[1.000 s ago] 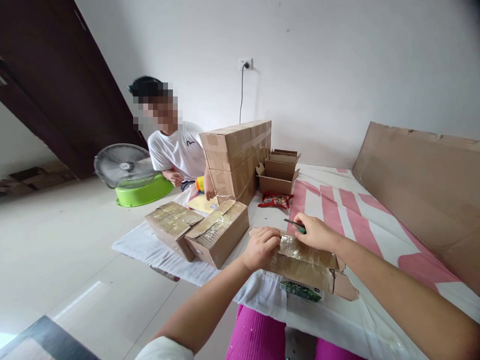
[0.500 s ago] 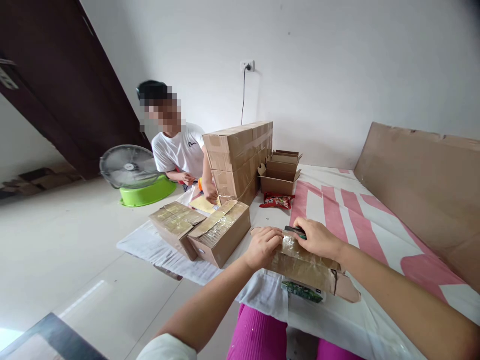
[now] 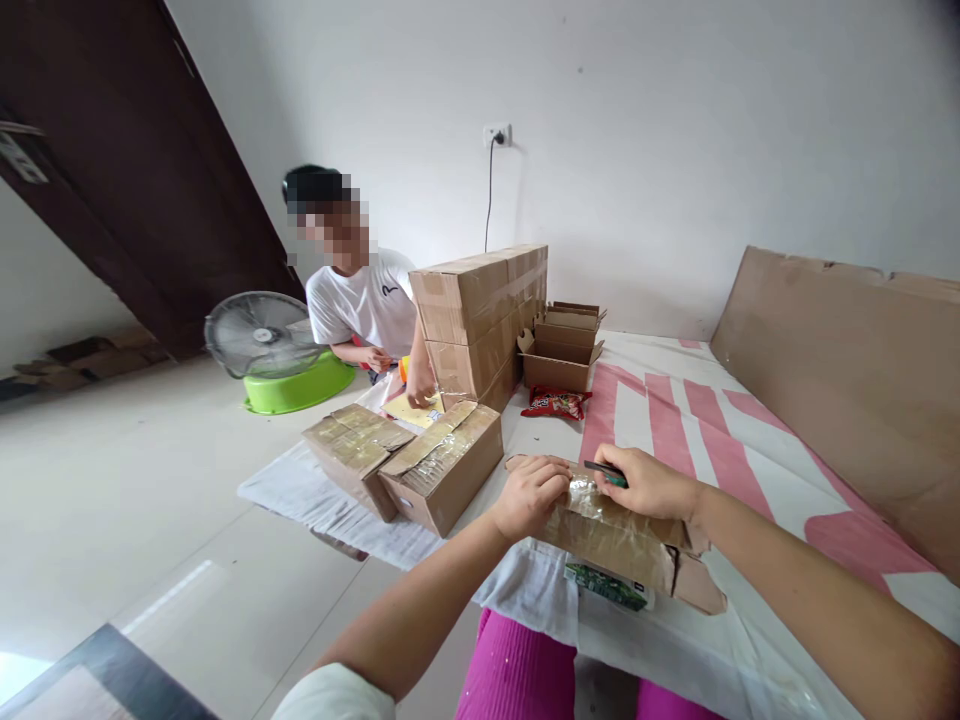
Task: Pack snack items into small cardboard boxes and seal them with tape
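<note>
A cardboard box (image 3: 607, 535) with shiny clear tape over its top lies in front of me near the table's front edge, a flap sticking out at its right end. The fingers of my left hand (image 3: 532, 493) are curled over the box's left part and hold it. My right hand (image 3: 654, 483) is closed around a box cutter (image 3: 607, 473) with a dark, partly green handle, just above the taped top. Whether the blade touches the tape I cannot tell. Under the box a green printed package (image 3: 609, 584) shows at the front.
Two taped boxes (image 3: 442, 470) stand left of my hands. Behind them rises a stack of boxes (image 3: 487, 320), with open boxes (image 3: 559, 355) and a red snack packet (image 3: 555, 403) beside it. A person (image 3: 367, 310) sits across, near a fan (image 3: 261, 335). A cardboard sheet (image 3: 847, 370) leans right.
My right hand has shifted slightly right along the box with the box cutter, away from my left hand. The left hand stays on the box.
</note>
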Action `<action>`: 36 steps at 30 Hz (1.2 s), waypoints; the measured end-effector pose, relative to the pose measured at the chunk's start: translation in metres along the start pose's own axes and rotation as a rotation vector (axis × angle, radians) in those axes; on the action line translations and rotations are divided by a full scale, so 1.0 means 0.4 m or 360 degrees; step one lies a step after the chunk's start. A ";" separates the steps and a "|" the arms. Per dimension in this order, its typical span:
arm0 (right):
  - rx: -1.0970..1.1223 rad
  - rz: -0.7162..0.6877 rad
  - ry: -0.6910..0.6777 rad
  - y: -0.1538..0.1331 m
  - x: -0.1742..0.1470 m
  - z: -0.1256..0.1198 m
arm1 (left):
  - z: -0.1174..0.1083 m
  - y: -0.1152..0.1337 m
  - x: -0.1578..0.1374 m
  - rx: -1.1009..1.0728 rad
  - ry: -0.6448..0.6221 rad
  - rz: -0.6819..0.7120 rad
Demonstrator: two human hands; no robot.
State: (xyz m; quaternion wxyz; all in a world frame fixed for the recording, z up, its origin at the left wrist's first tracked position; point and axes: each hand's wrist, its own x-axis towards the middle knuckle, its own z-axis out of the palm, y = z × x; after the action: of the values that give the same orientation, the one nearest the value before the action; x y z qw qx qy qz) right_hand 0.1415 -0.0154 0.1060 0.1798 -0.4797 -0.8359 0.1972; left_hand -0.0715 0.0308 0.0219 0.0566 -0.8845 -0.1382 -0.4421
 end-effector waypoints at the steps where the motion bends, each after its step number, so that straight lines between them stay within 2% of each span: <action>1: -0.0009 -0.0006 -0.0022 -0.001 -0.003 -0.004 | 0.001 0.000 -0.001 -0.0006 -0.0004 0.0004; 10: -0.0143 0.0003 -0.0258 -0.012 -0.020 -0.022 | 0.006 -0.002 -0.008 -0.0011 -0.0083 0.0077; 17: -0.0168 0.0028 -0.0344 -0.015 -0.025 -0.035 | 0.019 -0.002 -0.007 -0.0012 -0.0004 0.0160; 26: 0.0042 0.0041 -0.0243 -0.009 -0.055 -0.046 | 0.027 -0.013 0.002 -0.0016 0.0004 0.0091; 28: -0.0088 0.0009 -0.0178 -0.018 -0.057 -0.041 | 0.028 -0.013 0.010 -0.0011 -0.0027 0.0069; 33: -0.0710 -0.0083 -0.0087 -0.026 -0.052 0.002 | 0.036 -0.016 0.028 0.0019 -0.0051 -0.0012; 36: -0.0804 -0.0092 -0.0033 -0.012 -0.053 0.022 | 0.039 -0.018 0.033 0.0001 -0.0075 0.0037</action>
State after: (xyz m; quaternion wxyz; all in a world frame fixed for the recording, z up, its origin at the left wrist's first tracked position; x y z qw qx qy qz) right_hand 0.1438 -0.0376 0.0987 0.0512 -0.4833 -0.8738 -0.0184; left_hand -0.0541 0.0437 0.0226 0.0588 -0.8962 -0.1294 -0.4202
